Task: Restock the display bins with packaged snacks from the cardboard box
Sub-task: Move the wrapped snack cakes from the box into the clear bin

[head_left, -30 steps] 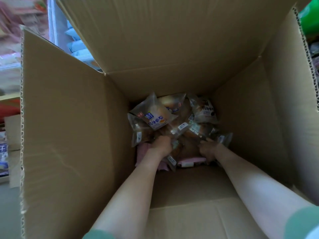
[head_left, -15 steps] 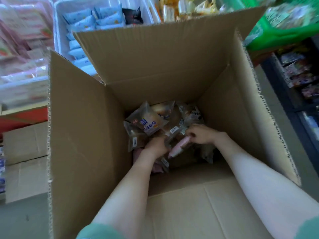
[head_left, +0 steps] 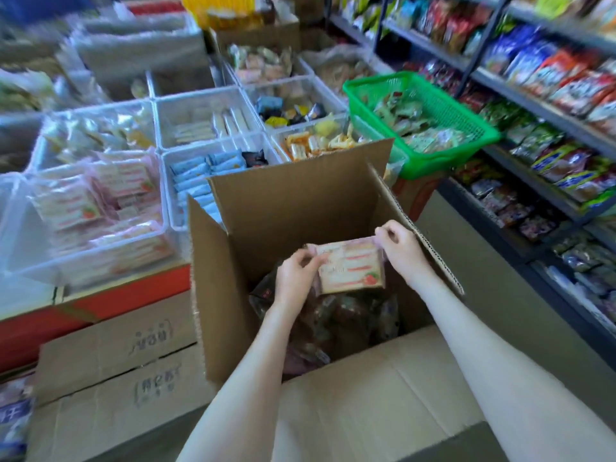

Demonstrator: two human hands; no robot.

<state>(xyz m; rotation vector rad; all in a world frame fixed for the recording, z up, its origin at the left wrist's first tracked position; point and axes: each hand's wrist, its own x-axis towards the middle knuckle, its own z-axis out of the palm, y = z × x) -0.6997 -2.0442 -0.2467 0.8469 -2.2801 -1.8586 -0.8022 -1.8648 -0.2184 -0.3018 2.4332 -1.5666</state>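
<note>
An open cardboard box [head_left: 293,208] stands in front of me with several dark clear-wrapped snack packs [head_left: 350,315] at its bottom. Above them I hold a pink and cream snack pack [head_left: 350,270] with a strawberry picture. My left hand [head_left: 295,278] pinches its left end and my right hand [head_left: 401,250] pinches its upper right corner. To the left stands a clear display bin [head_left: 100,248] holding several packs of the same pink kind. More clear bins [head_left: 206,105] lie behind the box.
A green basket [head_left: 430,161] of snacks sits right of the box's far flap. Shelves [head_left: 550,111] of bagged snacks run along the right. Closed cardboard boxes [head_left: 110,368] lie at the lower left below a red counter edge [head_left: 100,301]. Grey floor lies between box and shelves.
Both hands have risen from the bottom of the box with the pink pack, now held between them near the box's top. The view has lifted and shows the bins and shelves.
</note>
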